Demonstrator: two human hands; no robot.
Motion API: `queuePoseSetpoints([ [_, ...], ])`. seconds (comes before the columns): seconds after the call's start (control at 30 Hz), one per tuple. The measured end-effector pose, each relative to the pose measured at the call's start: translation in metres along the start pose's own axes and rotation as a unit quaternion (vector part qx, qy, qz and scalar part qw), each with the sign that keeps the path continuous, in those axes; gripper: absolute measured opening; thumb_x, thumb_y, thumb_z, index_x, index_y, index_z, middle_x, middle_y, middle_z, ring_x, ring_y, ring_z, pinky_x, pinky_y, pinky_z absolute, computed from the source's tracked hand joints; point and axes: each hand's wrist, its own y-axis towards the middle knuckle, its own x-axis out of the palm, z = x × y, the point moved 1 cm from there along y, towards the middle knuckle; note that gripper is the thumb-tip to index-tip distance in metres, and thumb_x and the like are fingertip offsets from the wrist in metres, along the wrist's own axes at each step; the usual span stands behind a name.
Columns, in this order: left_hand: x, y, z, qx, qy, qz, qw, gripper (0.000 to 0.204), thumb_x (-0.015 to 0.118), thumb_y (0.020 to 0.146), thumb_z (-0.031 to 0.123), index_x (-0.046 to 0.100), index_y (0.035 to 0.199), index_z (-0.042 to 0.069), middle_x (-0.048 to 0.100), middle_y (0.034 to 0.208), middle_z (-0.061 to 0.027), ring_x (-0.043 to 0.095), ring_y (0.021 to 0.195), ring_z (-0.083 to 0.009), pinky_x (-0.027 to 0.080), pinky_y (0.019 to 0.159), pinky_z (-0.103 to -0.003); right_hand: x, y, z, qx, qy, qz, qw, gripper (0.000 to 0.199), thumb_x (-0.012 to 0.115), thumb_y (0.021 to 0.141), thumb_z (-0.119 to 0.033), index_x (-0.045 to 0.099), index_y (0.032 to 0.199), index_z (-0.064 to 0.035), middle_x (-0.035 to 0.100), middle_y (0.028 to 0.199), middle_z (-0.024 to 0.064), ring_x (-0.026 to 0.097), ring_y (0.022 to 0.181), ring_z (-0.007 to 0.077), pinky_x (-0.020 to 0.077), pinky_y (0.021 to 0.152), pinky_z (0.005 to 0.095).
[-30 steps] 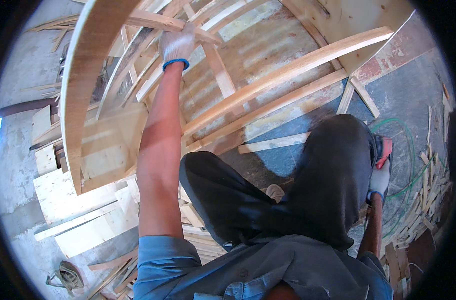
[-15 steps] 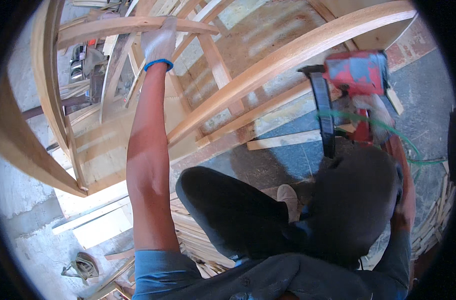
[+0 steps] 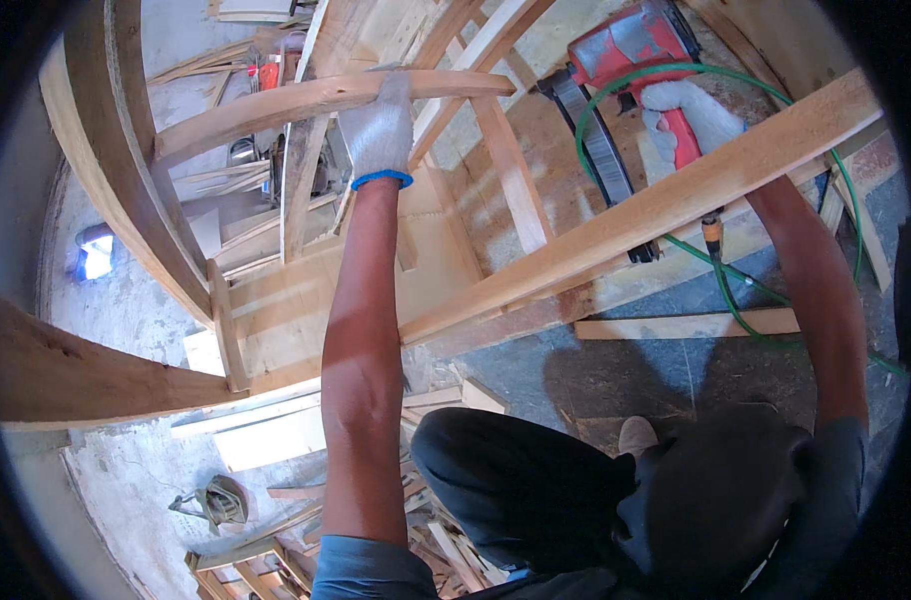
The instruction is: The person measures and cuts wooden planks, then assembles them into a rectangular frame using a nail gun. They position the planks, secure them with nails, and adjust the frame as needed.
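My left hand point(image 3: 379, 125), in a white glove with a blue cuff, is closed over a curved wooden slat point(image 3: 266, 105) of a wooden frame. In my right hand point(image 3: 704, 112), also gloved, is the red handle of a worn red and grey nail gun point(image 3: 631, 45). Its long dark magazine point(image 3: 598, 135) slants down behind a long wooden rail point(image 3: 536, 272), and that rail also hides my right wrist. A green air hose point(image 3: 848, 190) loops around the gun. An orange-brown fitting point(image 3: 713, 232) shows just below the rail.
Curved uprights point(image 3: 111, 180) rise on the left. A plywood panel point(image 3: 296, 295) and a crosspiece point(image 3: 511, 175) lie within the frame. Loose strips point(image 3: 686, 326) and a heap of offcuts point(image 3: 456, 550) are on the floor. A dark green object point(image 3: 221, 500) lies at lower left.
My right hand has carried the nail gun up and forward, from beside my knee to beyond the long rail. My left hand keeps its hold on the slat; the whole view has shifted.
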Motion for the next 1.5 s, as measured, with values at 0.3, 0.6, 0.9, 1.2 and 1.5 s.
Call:
queuePoseSetpoints([
  [0.3, -0.001, 0.002, -0.001, 0.038, 0.012, -0.009, 0.999, 0.035, 0.072, 0.093, 0.027, 0.072, 0.108, -0.004, 0.076, 0.102, -0.0136, 0.072, 0.095, -0.0231, 0.054, 0.087, -0.037, 0.025, 0.023, -0.018, 0.025, -0.024, 0.009, 0.999, 0.019, 0.072, 0.093, -0.028, 0.060, 0.095, -0.0129, 0.059, 0.071, 0.0011, 0.055, 0.051, 0.0114, 0.0464, 0.046, 0.0260],
  [0.6, -0.006, 0.008, -0.018, 0.077, 0.012, -0.030, 0.997, 0.033, 0.073, 0.091, 0.026, 0.072, 0.106, -0.004, 0.074, 0.095, -0.0114, 0.069, 0.084, -0.0193, 0.054, 0.078, -0.035, 0.041, 0.024, -0.013, -0.015, -0.030, 0.020, 0.999, 0.022, 0.073, 0.092, -0.027, 0.058, 0.092, -0.0117, 0.058, 0.070, 0.0010, 0.054, 0.051, 0.0120, 0.0450, 0.047, 0.0274],
  [0.9, 0.000, -0.003, 0.007, -0.015, -0.043, -0.008, 0.999, 0.031, 0.074, 0.090, 0.022, 0.072, 0.107, -0.004, 0.075, 0.100, -0.0114, 0.070, 0.087, -0.0191, 0.055, 0.080, -0.035, 0.038, 0.026, -0.021, -0.010, -0.052, 0.020, 0.998, 0.021, 0.073, 0.092, -0.027, 0.058, 0.090, -0.0124, 0.057, 0.068, 0.0005, 0.054, 0.051, 0.0118, 0.0448, 0.047, 0.0273],
  [1.2, 0.005, 0.001, 0.002, -0.008, -0.071, -0.019, 0.997, 0.034, 0.074, 0.091, 0.023, 0.072, 0.109, -0.005, 0.075, 0.107, -0.0142, 0.071, 0.099, -0.0229, 0.054, 0.091, -0.036, 0.038, 0.022, -0.030, -0.019, -0.059, 0.018, 0.998, 0.021, 0.073, 0.092, -0.028, 0.058, 0.090, -0.0128, 0.057, 0.068, 0.0002, 0.054, 0.051, 0.0117, 0.0449, 0.047, 0.0273],
  [1.5, -0.002, 0.001, 0.005, -0.030, -0.034, -0.013, 0.999, 0.038, 0.075, 0.090, 0.026, 0.071, 0.110, -0.006, 0.075, 0.111, -0.0147, 0.071, 0.102, -0.0231, 0.053, 0.092, -0.035, 0.048, 0.026, -0.025, -0.020, -0.061, 0.013, 0.998, 0.021, 0.072, 0.092, -0.028, 0.058, 0.089, -0.0132, 0.057, 0.067, -0.0001, 0.054, 0.051, 0.0116, 0.0449, 0.047, 0.0272],
])
